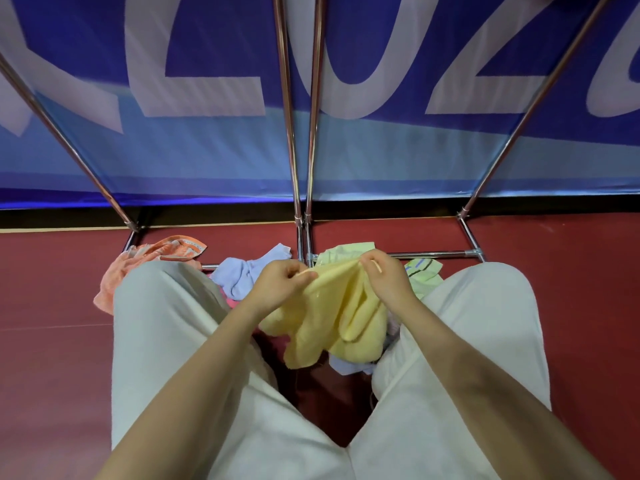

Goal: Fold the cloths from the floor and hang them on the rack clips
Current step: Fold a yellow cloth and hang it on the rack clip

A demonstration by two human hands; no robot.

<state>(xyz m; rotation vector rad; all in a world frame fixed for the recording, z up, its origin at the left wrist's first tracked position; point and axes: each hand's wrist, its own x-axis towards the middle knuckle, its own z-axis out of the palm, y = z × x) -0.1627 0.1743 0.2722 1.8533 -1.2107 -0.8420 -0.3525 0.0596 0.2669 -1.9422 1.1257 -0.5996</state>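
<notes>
A yellow cloth (332,320) hangs crumpled between my knees, lifted off the floor. My left hand (280,284) pinches its upper edge on the left. My right hand (384,275) pinches the same edge on the right, and the edge is stretched between them. On the red floor behind lie an orange cloth (152,258), a pale blue cloth (242,271) and a light green cloth (349,251). The metal rack's poles (299,150) rise in front of me; its clips are out of view.
The rack's base bars (433,253) run along the floor just behind the cloths. A blue banner (207,98) stands behind the rack. My legs in pale trousers (166,341) flank the pile. More cloth, white and bluish (349,367), lies under the yellow one.
</notes>
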